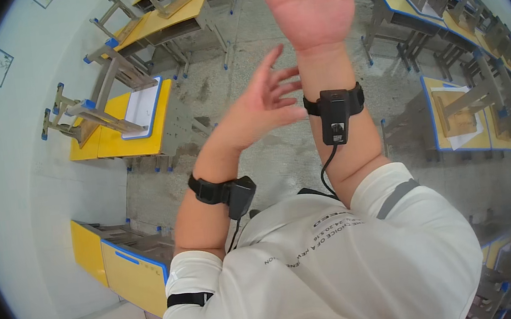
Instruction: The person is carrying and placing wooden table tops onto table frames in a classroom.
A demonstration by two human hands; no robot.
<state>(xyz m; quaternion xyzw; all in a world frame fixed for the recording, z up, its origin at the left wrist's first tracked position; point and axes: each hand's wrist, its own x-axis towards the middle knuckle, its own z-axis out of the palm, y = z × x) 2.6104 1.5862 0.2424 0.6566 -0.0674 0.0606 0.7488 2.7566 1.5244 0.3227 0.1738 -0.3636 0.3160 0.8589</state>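
My right hand (314, 8) is stretched out at the top, palm up to the camera, fingers spread, its fingertips cut off by the picture's edge. A black sensor box (336, 117) with a cable is strapped to that forearm. My left hand (269, 96) reaches across beside the right forearm, slightly blurred, fingers apart and nothing held. Its fingertips are close to the right forearm and strap; whether they touch, I cannot tell. Another black sensor box (242, 196) is strapped on the left forearm, and its cable runs down to the white T-shirt (342, 253).
Yellow desks (154, 140) with upturned chairs (102, 101) stand on the left by a white wall (52, 197) with framed pictures. More desks (442, 138) with stacked chairs line the right. A grey concrete floor (256, 169) lies between them. Another yellow-topped desk (134, 277) is at lower left.
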